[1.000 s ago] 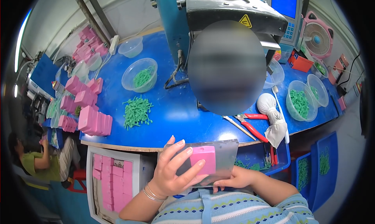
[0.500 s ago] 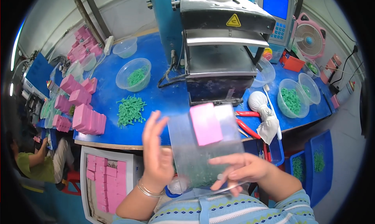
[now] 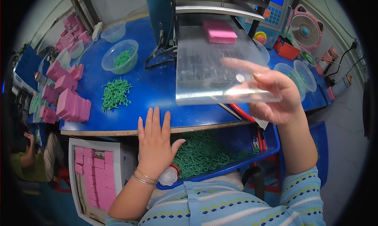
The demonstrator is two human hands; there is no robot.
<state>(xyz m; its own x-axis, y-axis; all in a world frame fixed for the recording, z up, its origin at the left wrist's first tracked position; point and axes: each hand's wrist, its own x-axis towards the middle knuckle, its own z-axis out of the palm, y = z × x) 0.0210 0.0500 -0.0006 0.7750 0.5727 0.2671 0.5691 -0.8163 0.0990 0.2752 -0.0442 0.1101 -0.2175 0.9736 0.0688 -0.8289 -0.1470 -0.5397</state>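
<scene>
My right hand (image 3: 271,94) grips the near right corner of a clear plastic tray (image 3: 208,68), held level above the blue table (image 3: 157,88). A pink block (image 3: 219,31) lies on the tray's far end, under the opening of the machine (image 3: 204,5). My left hand (image 3: 155,143) is open, fingers spread, its fingertips resting on the table's front edge. It holds nothing. Below it a blue bin (image 3: 236,147) of green rubber rings (image 3: 201,153) sits under the table edge.
A loose pile of green rings (image 3: 115,94) and a clear bowl of them (image 3: 120,57) lie left of the machine. Pink blocks (image 3: 69,102) stack at the table's left. More bowls (image 3: 299,74) stand right. A box of pink blocks (image 3: 94,178) sits below left. Another person (image 3: 31,163) sits far left.
The tray with the pink block has moved away from me and up into the machine's opening. My left hand let go of it and dropped to the table edge.
</scene>
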